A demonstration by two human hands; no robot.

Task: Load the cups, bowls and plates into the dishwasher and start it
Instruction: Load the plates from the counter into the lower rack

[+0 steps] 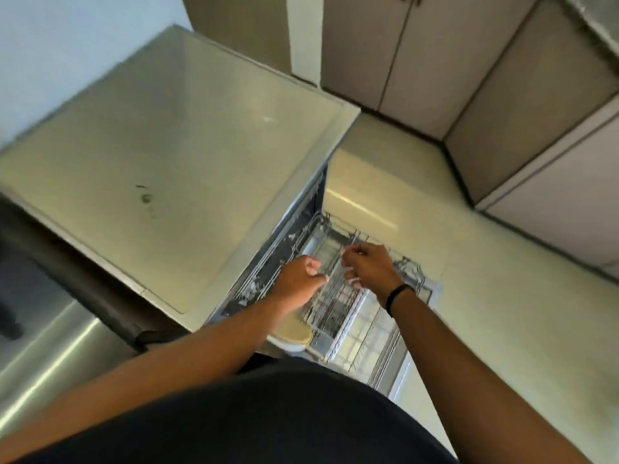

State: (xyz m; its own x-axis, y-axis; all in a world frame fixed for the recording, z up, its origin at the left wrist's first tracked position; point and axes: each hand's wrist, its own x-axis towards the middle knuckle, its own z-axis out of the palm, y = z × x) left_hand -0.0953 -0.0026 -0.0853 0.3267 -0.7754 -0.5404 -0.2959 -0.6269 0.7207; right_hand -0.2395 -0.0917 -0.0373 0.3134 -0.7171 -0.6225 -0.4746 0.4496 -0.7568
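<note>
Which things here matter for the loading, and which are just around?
Job: dishwasher rack, pulled out; beige plate at its near edge; left hand and right hand over the rack.
Around: countertop, cabinet doors, floor.

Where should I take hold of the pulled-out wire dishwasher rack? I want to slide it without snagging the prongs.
Judging from this blurred view, grip the grey wire dishwasher rack at its outer front rim wire, coming from above on the side facing you. That rim looks like a continuous bar clear of upright prongs, and both hands, left hand and right hand, hover above it.
</note>
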